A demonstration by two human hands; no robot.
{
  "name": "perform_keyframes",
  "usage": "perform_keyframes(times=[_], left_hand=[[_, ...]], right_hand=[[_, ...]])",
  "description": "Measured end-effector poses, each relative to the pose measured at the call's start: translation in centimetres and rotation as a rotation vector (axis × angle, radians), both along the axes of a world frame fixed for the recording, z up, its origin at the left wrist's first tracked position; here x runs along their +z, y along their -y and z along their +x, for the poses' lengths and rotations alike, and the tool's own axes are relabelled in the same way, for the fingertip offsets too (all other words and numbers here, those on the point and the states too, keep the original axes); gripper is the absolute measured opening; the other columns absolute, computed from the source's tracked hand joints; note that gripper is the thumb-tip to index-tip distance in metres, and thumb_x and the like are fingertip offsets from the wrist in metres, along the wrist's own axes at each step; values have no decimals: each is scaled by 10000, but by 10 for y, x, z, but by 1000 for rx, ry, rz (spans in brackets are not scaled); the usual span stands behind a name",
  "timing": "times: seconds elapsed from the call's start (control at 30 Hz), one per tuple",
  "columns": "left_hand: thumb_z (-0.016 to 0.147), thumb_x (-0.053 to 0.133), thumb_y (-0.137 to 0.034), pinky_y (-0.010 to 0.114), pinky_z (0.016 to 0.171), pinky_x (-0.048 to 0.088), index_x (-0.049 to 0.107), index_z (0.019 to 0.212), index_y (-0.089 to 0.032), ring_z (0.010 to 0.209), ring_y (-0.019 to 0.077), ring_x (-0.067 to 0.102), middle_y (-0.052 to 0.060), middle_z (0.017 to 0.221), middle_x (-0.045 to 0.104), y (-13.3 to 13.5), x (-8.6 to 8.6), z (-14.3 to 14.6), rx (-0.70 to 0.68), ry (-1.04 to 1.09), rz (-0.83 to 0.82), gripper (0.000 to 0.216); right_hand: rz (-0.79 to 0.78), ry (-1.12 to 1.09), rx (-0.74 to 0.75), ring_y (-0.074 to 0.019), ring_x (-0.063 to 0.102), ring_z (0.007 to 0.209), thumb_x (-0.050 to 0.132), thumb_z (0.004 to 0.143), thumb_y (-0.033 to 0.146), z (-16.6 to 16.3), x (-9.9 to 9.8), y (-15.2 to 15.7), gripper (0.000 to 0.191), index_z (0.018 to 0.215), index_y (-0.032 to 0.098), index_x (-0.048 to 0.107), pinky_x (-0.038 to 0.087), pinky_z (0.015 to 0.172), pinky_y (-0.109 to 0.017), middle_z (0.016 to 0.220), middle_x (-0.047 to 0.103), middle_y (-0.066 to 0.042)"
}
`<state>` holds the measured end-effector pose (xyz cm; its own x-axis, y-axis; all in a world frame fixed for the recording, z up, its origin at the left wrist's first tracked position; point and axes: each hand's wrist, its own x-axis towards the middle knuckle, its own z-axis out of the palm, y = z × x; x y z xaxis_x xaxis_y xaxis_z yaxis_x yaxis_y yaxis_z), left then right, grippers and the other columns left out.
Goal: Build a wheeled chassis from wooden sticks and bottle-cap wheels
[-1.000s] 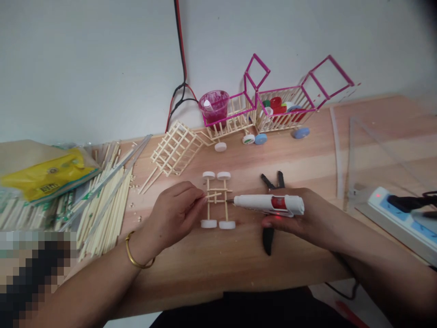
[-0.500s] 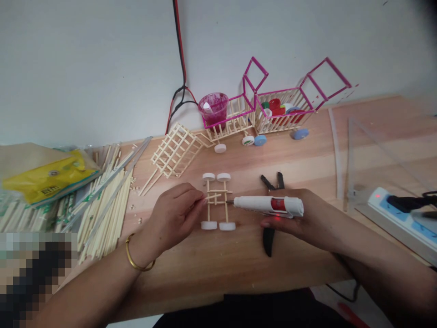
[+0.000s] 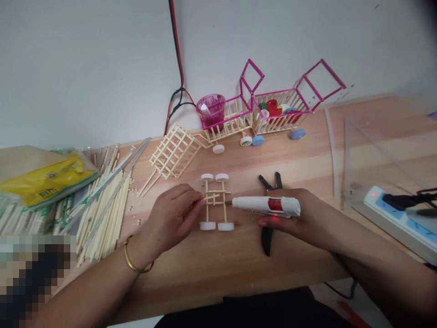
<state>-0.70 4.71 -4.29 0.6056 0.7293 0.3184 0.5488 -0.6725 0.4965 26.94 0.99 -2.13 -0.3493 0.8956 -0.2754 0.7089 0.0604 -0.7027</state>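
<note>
My left hand [image 3: 177,209] pinches a short wooden stick [image 3: 213,197] over a small frame of sticks [image 3: 224,212] with white bottle-cap wheels [image 3: 226,226] at its corners. In my right hand [image 3: 290,214] lies a white hot glue gun [image 3: 252,204], held level, its nozzle pointing left at the right-hand axle of the frame. Whether the nozzle touches the wood I cannot tell. Partly hidden by my right hand is a pair of black-handled pliers [image 3: 267,239] on the table.
Loose wooden sticks [image 3: 105,214] and a yellow packet [image 3: 51,180] lie at the left. Along the wall stand a stick lattice [image 3: 175,152], two stick carts with magenta edges [image 3: 280,102] and a magenta-stained cup [image 3: 210,111]. A power strip [image 3: 406,218] sits at the right.
The whole view has shifted slightly to the left. Both hands, the stick and the glue gun keep nearly the same places around the wheeled frame.
</note>
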Motion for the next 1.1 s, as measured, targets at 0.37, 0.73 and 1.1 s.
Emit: perform_keyframes(times=[0.37, 0.73, 1.1], left_hand=[[863, 521, -171, 262, 615, 425, 588, 868, -160, 691, 133, 519, 35, 751, 570, 0, 0, 0, -7, -3, 10, 68], [859, 525, -159, 256, 615, 422, 578, 873, -163, 686, 131, 522, 29, 748, 568, 1, 1, 0, -9, -11, 7, 55], [856, 517, -164, 267, 634, 454, 589, 899, -162, 717, 142, 539, 52, 798, 586, 3, 1, 2, -51, -51, 43, 83]], right_hand=[[10, -4, 5, -146, 576, 586, 592, 802, 465, 2, -3, 0, 264, 743, 208, 599, 413, 531, -254, 672, 652, 5], [-16, 2, -15, -133, 533, 571, 640, 770, 450, 10, 1, 0, 270, 716, 195, 570, 388, 510, -240, 639, 603, 15], [-8, -190, -97, -148, 555, 598, 678, 729, 462, 13, -3, 5, 281, 743, 213, 548, 421, 520, -257, 657, 584, 23]])
